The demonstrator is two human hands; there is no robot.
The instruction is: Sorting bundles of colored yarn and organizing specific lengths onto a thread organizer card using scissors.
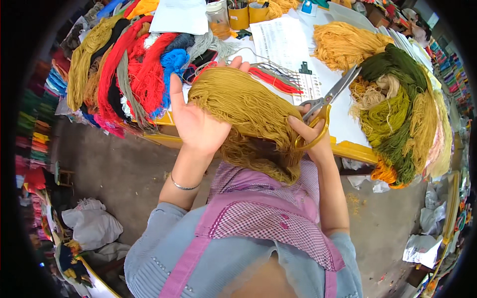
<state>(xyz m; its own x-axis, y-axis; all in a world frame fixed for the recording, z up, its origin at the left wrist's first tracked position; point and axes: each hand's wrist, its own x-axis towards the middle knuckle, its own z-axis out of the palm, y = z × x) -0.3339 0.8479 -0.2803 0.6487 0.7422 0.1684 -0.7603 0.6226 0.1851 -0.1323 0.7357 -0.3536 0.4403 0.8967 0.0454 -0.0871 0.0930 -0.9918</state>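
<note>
1. Two bare hands work at the front of a yellow-edged table (pixel 354 151); one gold-brown hank (pixel 243 99) is between them, above the person's lap.
2. Left hand (pixel 199 124): palm turned up, thumb and fingers spread. The hank's left end lies against the palm and fingers. A bracelet (pixel 185 186) circles the wrist.
3. Right hand (pixel 315 131): fingers closed about the gold handles of the scissors (pixel 329 99), thumb against the hank's right end. Whether any finger passes inside the hank cannot be told.
4. Scissors: blades directed up and to the right, tips near the green yarn (pixel 419 79); contact cannot be confirmed.
5. Hank: upper part stretched across from hand to hand; lower part hangs in loose strands before the checked apron (pixel 271 213).
6. Table, left side: red yarn (pixel 119 64) and blue yarn (pixel 174 61) heaped among other colours, some drooping over the edge.
7. Table, middle: a printed sheet (pixel 281 42) lies beyond the hank; a jar (pixel 217 21) stands farther back, beside two yellow cups.
8. Table, right side: an orange hank (pixel 345 44) lies just beside the green yarn.
9. Floor, left: one white bag (pixel 92 224), slumped.
</note>
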